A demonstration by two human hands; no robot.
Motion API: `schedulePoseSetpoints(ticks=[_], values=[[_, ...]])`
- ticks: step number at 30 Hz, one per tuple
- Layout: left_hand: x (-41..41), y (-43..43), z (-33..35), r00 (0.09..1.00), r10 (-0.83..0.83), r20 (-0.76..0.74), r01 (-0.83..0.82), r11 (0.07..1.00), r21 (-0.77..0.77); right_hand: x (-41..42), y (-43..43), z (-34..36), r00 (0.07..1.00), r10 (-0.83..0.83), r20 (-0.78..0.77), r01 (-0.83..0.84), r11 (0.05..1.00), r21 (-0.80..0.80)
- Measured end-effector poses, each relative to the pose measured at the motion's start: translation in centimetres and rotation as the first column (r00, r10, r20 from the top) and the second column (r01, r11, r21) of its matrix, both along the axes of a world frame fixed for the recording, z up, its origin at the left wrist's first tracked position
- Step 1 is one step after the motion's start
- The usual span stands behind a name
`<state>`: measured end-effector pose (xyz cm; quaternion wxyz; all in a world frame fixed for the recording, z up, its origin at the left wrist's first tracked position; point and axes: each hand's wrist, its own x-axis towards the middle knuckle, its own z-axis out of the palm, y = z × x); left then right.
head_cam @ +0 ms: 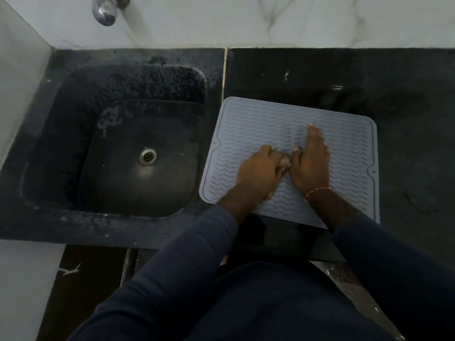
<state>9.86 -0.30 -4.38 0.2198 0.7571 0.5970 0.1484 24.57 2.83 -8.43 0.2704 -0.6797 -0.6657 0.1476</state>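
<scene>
- Head view: the pale grey-blue rectangular silicone mat lies flat on the black stone counter, just right of the sink and slightly skewed. It has rounded corners, a raised rim and rows of wavy ridges.
- Left hand: rests on the mat's middle, fingers curled round a small pale item. What the item is cannot be told.
- Right hand: lies flat on the mat, fingers straight and pointing far, touching the left hand.
- Black rectangular sink: wet-speckled walls. The basin holds only the round metal drain.
</scene>
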Motion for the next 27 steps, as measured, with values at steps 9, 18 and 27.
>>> schedulePoseSetpoints(ticks=[9, 18, 27], values=[[-13.2, 0.9, 0.6, 0.899, 0.346, -0.268, -0.331, 0.938, 0.1, -0.3, 0.3, -0.5, 0.995, 0.003, 0.098, -0.002, 1.0, -0.009], [1.4, -0.4, 0.1, 0.997, 0.026, -0.073, -0.028, 0.999, -0.028, 0.9, 0.1, 0.2, 0.94, -0.108, -0.322, 0.11, 0.994, -0.012], [-12.1, -0.4, 0.5, 0.834, 0.473, -0.284, -0.464, 0.88, 0.101, 0.5, 0.4, 0.2, 0.987, -0.008, -0.163, 0.009, 1.0, 0.003]])
